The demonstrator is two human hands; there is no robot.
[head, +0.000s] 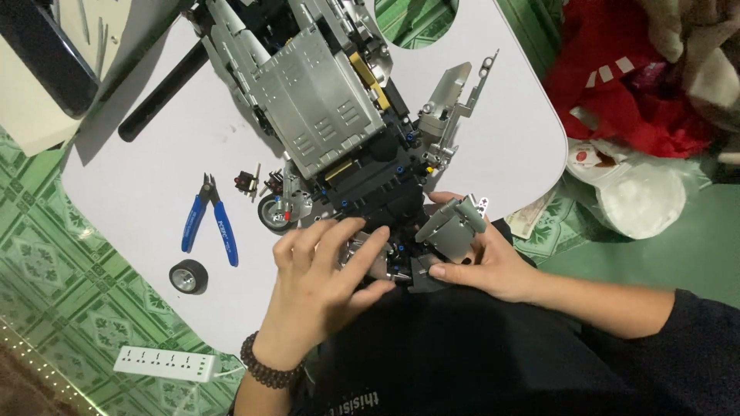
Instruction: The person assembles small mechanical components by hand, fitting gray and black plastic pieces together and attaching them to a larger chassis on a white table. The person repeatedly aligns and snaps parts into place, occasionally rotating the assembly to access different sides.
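The model (324, 108), a grey and black brick-built vehicle, lies on the white table (154, 177) with its near end at the table's front edge, just before the person's lap.

Left hand (324, 277): laid palm-down over the model's near end. The fingers (351, 231) are spread and loosely curved, with their tips resting on small grey and black parts there. The hand is mostly open; whether it pinches any single piece cannot be told, as the fingers cover that spot. A dark bead bracelet (266, 368) circles the wrist.

Right hand (486, 266): partly closed around a grey panel (453, 225) at the model's near right corner. The thumb lies along the lower edge, and the fingers wrap behind the panel. The panel appears joined to the model, though the joint is hidden.

A grey arm (455, 96) with a slim pointed strut projects from the model's right side, apart from both hands.

Blue-handled cutters (210, 219) lie on the table left of the model, near a fitted wheel (274, 212). A loose wheel (188, 276) sits just below the cutters. A white power strip (166, 362) lies on the green patterned floor (46, 262) below the table edge. Red cloth (617, 69) is heaped on the floor to the right, well apart from the hands.
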